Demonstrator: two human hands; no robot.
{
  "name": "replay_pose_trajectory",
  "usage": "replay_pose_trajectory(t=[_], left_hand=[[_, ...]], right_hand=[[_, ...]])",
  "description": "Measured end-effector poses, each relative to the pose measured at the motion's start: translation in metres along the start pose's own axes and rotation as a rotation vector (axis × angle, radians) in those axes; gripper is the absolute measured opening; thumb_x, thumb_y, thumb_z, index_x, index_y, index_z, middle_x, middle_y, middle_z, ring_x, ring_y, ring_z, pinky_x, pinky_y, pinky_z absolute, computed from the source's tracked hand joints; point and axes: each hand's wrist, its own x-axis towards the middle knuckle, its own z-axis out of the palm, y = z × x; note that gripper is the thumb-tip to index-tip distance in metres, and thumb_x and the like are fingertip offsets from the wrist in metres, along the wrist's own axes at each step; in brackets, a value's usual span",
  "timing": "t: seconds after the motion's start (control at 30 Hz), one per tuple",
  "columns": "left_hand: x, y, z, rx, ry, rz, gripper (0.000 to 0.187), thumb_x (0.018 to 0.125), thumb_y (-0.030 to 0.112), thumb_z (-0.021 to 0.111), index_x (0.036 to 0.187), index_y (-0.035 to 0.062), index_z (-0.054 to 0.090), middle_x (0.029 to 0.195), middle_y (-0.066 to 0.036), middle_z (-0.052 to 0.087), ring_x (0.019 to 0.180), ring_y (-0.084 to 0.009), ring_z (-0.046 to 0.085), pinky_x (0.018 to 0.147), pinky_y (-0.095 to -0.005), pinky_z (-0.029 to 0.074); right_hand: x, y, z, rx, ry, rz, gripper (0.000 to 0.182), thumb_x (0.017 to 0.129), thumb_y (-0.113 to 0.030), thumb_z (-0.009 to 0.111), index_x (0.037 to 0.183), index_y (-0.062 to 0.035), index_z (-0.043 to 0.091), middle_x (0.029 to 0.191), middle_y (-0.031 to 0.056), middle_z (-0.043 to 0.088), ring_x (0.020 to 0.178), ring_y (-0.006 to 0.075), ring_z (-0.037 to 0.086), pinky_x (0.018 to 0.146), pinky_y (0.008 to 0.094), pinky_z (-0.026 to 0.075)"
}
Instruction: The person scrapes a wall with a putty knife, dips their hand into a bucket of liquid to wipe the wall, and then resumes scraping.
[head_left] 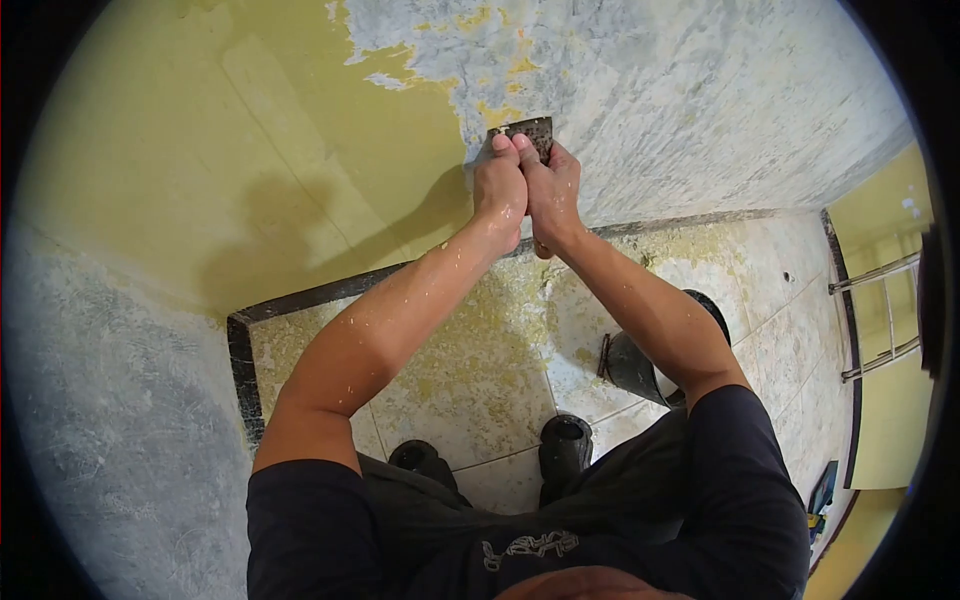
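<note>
A pale tiled floor (500, 482) is strewn with yellowish and whitish flakes (460, 370). On it, right of centre, is a dark bucket (632, 370). The person's dark footwear (566, 455) rests on the tiles nearby.

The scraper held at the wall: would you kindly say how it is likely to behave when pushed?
The scraper is probably stiff, as its flat, dark blade looks like metal. It should handle fairly steadily, since the left hand and right hand both grip it. It might catch on the ragged yellow paint just above it.
</note>
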Motion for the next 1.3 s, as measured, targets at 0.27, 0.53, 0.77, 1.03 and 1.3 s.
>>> replay_pose_trajectory(t=[0.27,0.53,0.77,1.03,1.3], left_hand=[[-0.005,0.009,0.012,0.095,-0.001,-0.001,0.045,0.1,0.043,0.038,0.119,0.0046,0.052,0.116,-0.012,0.058,0.101,-0.0202,0.056,0.083,-0.0375,0.046],[-0.012,0.018,0.018,-0.059,0.008,-0.063,0.041,0.1,0.042,0.04,0.12,0.008,0.052,0.119,-0.009,0.056,0.107,-0.0176,0.054,0.087,-0.0363,0.045],[-0.016,0.023,-0.001,-0.111,-0.028,0.091,0.059,0.1,0.049,0.033,0.116,-0.0035,0.056,0.117,-0.015,0.059,0.107,-0.0232,0.056,0.089,-0.0355,0.043],[-0.002,-0.009,-0.036,-0.053,-0.064,-0.151,0.06,0.1,0.053,0.03,0.128,0.0036,0.049,0.131,-0.012,0.051,0.12,-0.0212,0.049,0.099,-0.0366,0.039],[-0.007,0.006,-0.026,-0.287,-0.079,-0.132,0.037,0.1,0.042,0.037,0.115,0.0119,0.054,0.119,-0.003,0.056,0.11,-0.0165,0.053,0.092,-0.0346,0.044]], right_hand=[[0.012,-0.002,-0.002,-0.008,0.104,-0.111,0.019,0.091,-0.017,0.061,0.087,0.0012,0.063,0.076,0.0048,0.063,0.067,0.0101,0.053,0.058,0.0292,0.045],[0.009,-0.014,0.004,0.144,-0.006,-0.002,0.025,0.093,-0.024,0.062,0.085,0.0005,0.06,0.072,0.0032,0.06,0.064,0.0092,0.049,0.056,0.0287,0.044],[-0.001,-0.031,0.02,-0.116,-0.025,-0.121,0.028,0.092,-0.026,0.061,0.086,0.0014,0.059,0.069,0.0032,0.059,0.06,0.0103,0.049,0.053,0.0294,0.043],[-0.01,0.029,0.02,-0.208,0.018,-0.153,0.027,0.089,-0.023,0.062,0.086,0.004,0.062,0.071,0.0164,0.066,0.062,0.0219,0.061,0.059,0.0361,0.048],[-0.004,-0.008,0.021,-0.53,-0.007,-0.339,0.033,0.084,-0.028,0.066,0.082,0.0046,0.061,0.069,0.0246,0.063,0.065,0.0402,0.063,0.059,0.0421,0.048]])
